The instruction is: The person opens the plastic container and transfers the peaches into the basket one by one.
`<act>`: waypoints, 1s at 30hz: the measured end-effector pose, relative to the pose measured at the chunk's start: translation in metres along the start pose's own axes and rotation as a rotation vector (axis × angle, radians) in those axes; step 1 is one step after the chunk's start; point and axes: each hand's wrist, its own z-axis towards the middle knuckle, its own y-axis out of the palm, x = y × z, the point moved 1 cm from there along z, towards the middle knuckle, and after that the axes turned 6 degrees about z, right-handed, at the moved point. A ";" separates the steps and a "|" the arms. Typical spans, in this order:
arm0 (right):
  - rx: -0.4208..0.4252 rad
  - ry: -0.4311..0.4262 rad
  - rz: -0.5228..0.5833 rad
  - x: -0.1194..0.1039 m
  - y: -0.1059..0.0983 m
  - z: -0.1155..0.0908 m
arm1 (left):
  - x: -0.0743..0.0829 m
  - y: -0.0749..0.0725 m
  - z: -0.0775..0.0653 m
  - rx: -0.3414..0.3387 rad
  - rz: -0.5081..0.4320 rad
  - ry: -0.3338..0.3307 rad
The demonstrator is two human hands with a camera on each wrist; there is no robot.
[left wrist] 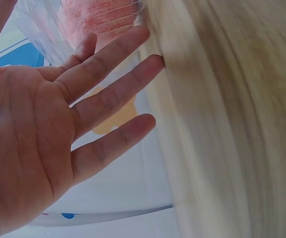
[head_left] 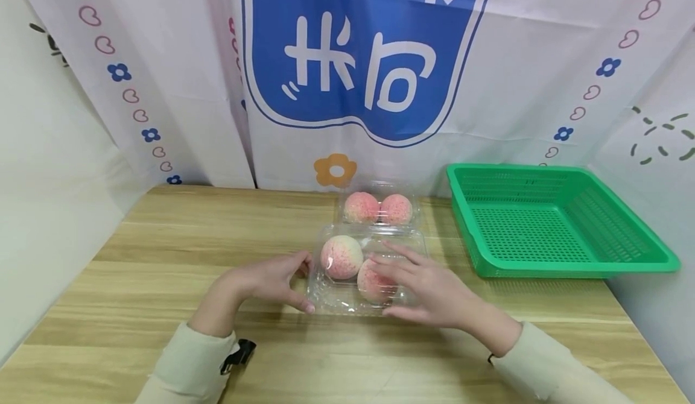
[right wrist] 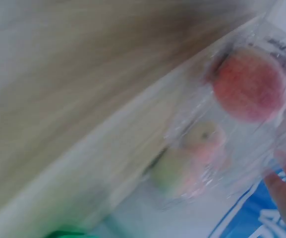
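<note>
A clear plastic box with two pink-and-cream peaches lies before me in the head view. My left hand is at its left side, thumb by the near left corner; the left wrist view shows its fingers straight and spread. From the right, my right hand reaches over the box, extended fingers across the lid above the right peach and thumb near the front edge. Behind stands a second clear box holding two peaches. The right wrist view is blurred, with a peach under plastic.
A green plastic basket stands at the right on the wooden table. A white printed curtain with a blue panel hangs along the table's back edge. White walls flank both sides.
</note>
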 end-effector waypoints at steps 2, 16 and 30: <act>-0.030 0.023 0.040 0.005 -0.002 -0.008 | 0.001 0.000 0.000 -0.009 -0.004 -0.010; -0.111 0.091 0.036 0.017 -0.009 -0.025 | 0.002 0.002 -0.002 0.002 -0.004 -0.005; -0.213 0.060 -0.034 0.012 -0.016 -0.025 | 0.000 0.004 0.000 0.000 -0.024 0.001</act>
